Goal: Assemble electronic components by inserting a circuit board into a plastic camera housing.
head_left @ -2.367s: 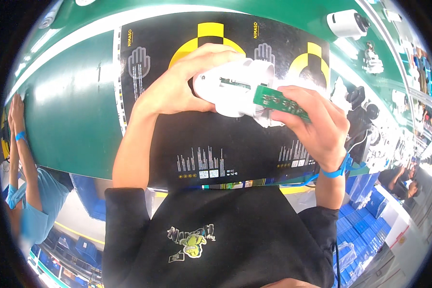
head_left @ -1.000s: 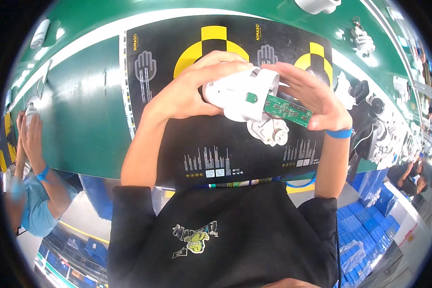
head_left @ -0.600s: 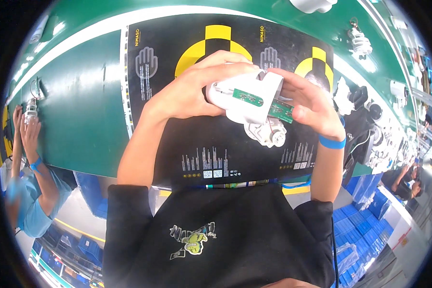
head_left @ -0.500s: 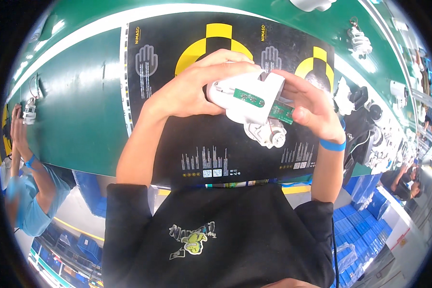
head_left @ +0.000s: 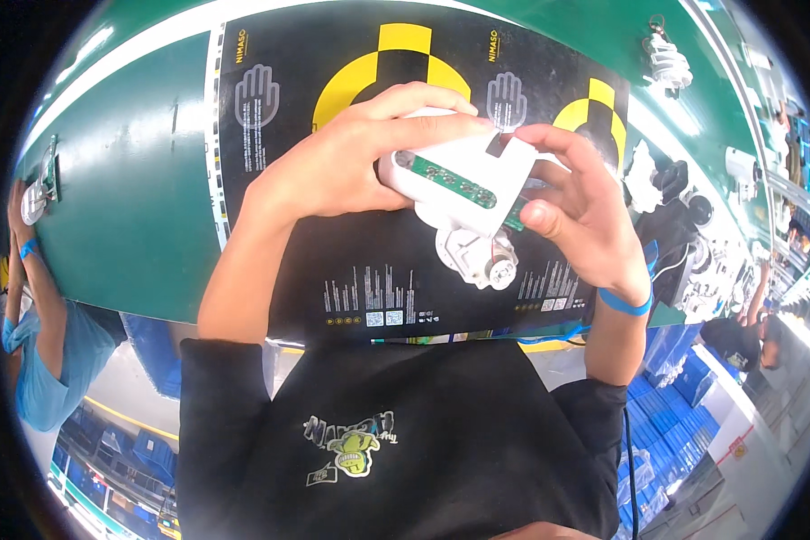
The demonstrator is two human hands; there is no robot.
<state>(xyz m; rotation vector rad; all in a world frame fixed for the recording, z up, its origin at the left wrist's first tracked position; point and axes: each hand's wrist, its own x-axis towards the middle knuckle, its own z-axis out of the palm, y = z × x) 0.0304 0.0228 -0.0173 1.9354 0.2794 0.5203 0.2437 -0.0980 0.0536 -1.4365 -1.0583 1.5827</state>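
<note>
My left hand (head_left: 333,166) is wrapped round a white plastic housing (head_left: 463,155), thumb along its top. Through a long slot in the housing shows a green circuit board (head_left: 450,183). A short end of it sticks out at the housing's right side. There my right hand (head_left: 585,207) is curled, with its thumb by the board's end and its index fingertip at the housing's upper corner. Its other fingertips are partly hidden behind the thumb and housing. Just below hangs or lies a white motor-like part (head_left: 477,258) with a round end; whether it is joined to the housing is unclear.
Beneath my hands a black printed mat (head_left: 333,261) with yellow shapes covers part of the green table (head_left: 135,207). White parts (head_left: 706,270) and black parts lie along the right. A white coiled-looking assembly (head_left: 668,63) stands far right. At left, a co-worker's arm (head_left: 40,297) reaches over the table.
The circuit board has slid further left into the housing; more shows in the slot and less sticks out. My hands and the housing have tilted slightly, and the view has shifted.
</note>
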